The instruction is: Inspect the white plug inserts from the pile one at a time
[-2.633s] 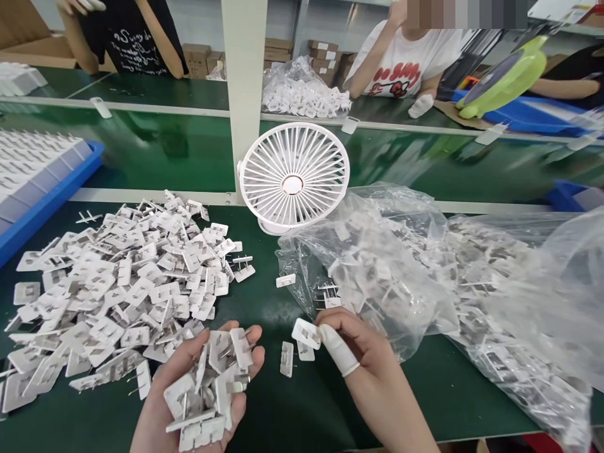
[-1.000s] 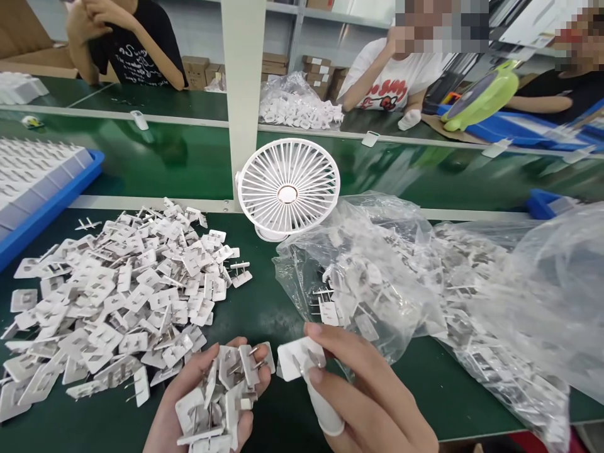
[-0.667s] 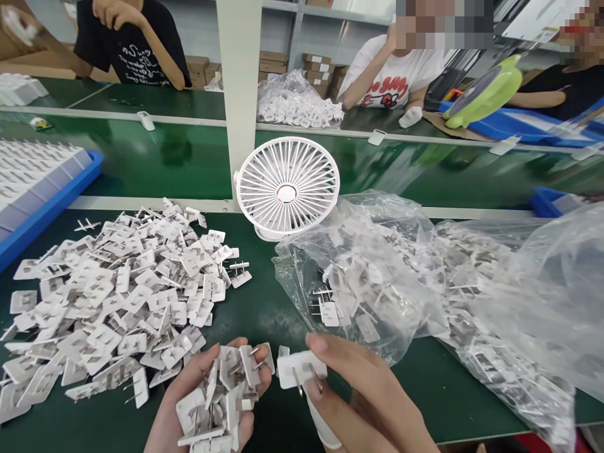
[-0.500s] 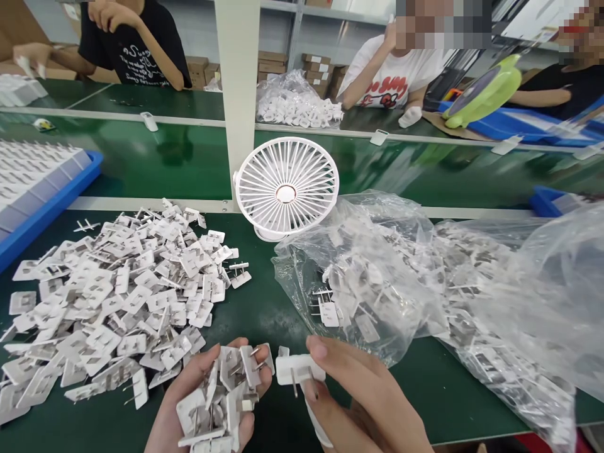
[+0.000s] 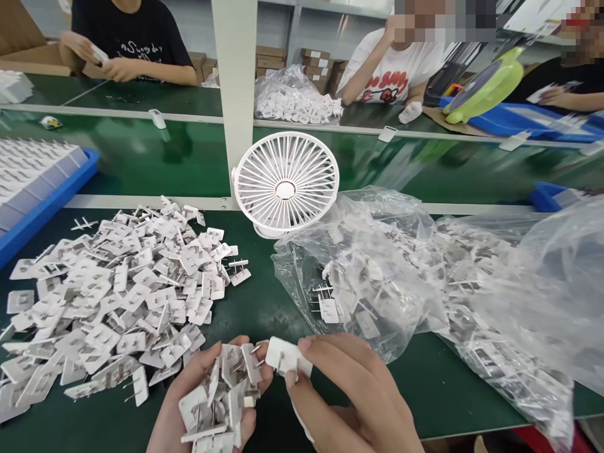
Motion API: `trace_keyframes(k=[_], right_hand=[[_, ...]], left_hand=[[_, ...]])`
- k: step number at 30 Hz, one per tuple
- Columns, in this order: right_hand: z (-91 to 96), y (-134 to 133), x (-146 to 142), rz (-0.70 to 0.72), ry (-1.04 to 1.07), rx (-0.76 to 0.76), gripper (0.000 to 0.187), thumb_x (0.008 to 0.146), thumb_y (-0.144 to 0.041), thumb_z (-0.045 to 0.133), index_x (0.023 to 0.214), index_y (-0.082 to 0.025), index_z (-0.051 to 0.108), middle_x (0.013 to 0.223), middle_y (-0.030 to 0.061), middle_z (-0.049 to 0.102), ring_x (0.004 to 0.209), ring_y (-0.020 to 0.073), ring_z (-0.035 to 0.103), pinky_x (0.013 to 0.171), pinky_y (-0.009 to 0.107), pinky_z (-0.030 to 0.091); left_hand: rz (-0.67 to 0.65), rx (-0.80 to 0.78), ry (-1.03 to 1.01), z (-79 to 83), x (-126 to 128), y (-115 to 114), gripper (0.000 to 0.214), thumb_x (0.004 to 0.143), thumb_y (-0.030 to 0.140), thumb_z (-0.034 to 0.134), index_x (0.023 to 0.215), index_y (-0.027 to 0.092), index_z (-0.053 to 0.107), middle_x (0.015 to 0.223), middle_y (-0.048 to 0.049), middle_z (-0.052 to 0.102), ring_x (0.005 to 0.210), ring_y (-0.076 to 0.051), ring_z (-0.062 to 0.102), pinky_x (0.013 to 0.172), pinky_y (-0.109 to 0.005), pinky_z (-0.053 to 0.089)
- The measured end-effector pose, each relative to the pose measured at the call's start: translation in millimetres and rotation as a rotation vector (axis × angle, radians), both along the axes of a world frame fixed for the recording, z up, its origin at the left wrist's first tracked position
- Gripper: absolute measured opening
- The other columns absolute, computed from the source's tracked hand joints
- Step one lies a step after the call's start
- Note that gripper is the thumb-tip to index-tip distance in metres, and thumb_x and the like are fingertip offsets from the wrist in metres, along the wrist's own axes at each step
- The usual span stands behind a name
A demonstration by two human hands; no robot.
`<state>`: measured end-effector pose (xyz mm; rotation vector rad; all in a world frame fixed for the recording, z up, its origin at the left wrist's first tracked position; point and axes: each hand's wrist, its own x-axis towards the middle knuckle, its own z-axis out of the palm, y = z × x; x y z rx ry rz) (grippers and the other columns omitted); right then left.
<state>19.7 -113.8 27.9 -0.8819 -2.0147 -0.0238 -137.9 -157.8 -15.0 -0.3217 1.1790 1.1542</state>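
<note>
Carried leftward since a moment ago, a single white plug insert [image 5: 283, 357] pinched in the right hand [image 5: 352, 399] now meets the handful of inserts [image 5: 221, 399] cupped in the half-open left hand [image 5: 207, 402] above the green bench [image 5: 264, 302].

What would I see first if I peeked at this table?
A big heap of small white plastic plug plates with metal prongs covers the green table on the left. In the middle stands a round white desk fan, with a crinkly clear plastic bag of more plates at right. At the front, the left hand cups a bunch while the right hand pinches one plate.
</note>
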Motion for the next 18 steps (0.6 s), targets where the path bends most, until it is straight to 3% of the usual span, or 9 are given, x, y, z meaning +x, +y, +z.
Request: trace_keyframes(k=[5,11,18], right_hand=[[-2.4,-3,6,-0.001,-0.031,-0.081,0.014,0.087,-0.007,0.049,0.079,-0.012,0.059,0.097,0.0082,0.053,0.085,0.0170,0.054,0.071,0.032,0.048],[-9.0,-4,4,0.003,0.015,-0.097,0.016,0.087,-0.010,0.045,0.081,-0.016,0.058,0.094,0.0098,0.054,0.081,0.0196,0.053,0.067,0.037,0.048],[-9.8,2,6,0.129,0.111,-0.186,0.021,0.073,0.006,0.045,0.082,-0.010,0.055,0.096,0.0145,0.050,0.081,0.0213,0.050,0.063,0.036,0.044]], left_hand=[[-0.004,0.023,0.044,-2.5,-1,-4,0.052,0.061,-0.011,0.055,0.095,0.028,0.063,0.092,-0.0014,0.069,0.072,-0.024,0.066,0.056,-0.034,0.057],[-0.026,0.007,0.022,-2.3,-5,-4,0.052,0.063,-0.008,0.054,0.098,0.029,0.061,0.095,-0.0027,0.069,0.072,-0.024,0.066,0.057,-0.035,0.056],[-0.058,-0.001,-0.202,30.1,8,17,0.016,0.073,0.010,0.058,0.085,0.018,0.064,0.087,-0.0075,0.069,0.085,-0.026,0.065,0.049,-0.024,0.054]])
